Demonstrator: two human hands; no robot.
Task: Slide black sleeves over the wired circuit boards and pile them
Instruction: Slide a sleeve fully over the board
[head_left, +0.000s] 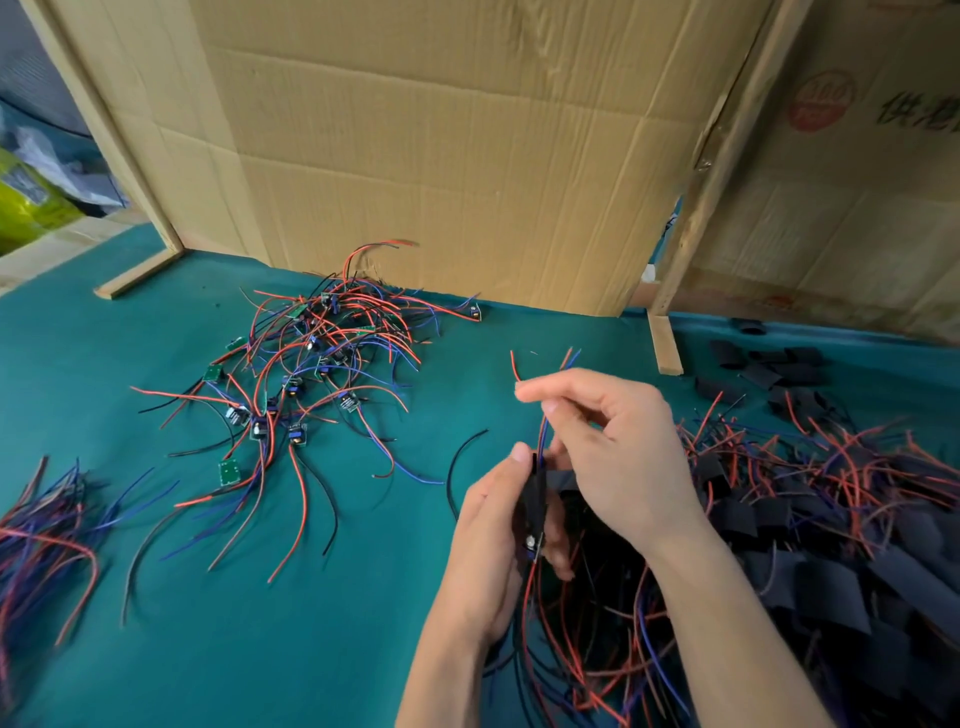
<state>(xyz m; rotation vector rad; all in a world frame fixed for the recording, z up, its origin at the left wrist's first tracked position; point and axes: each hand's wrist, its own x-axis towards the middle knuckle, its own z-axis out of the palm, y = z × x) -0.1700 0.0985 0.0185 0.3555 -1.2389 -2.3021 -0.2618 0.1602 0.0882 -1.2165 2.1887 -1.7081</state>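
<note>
From the head camera, the left hand (485, 525) is gripping a black sleeve (533, 501) upright, thumb on its near face and fingers curled behind it. A board (534, 545) is poking out of the sleeve's lower end, with red and black wires hanging below it. The right hand (618, 452) is sitting just above, its fingers (540, 389) pinching the red and blue wires (543, 434) that are coming up out of the sleeve's top (the wire tips are fanning out past the fingertips). Both hands are hovering over the green tabletop (322, 623). To the right, a heap of sleeved boards (810, 509) is lying beside loose sleeves (769, 366). A tangle of bare boards (306, 374) is sitting at centre left, well apart from the hands, and a bundle of wires (44, 525) is lying at the left edge. Cardboard (441, 156) is standing behind.
</note>
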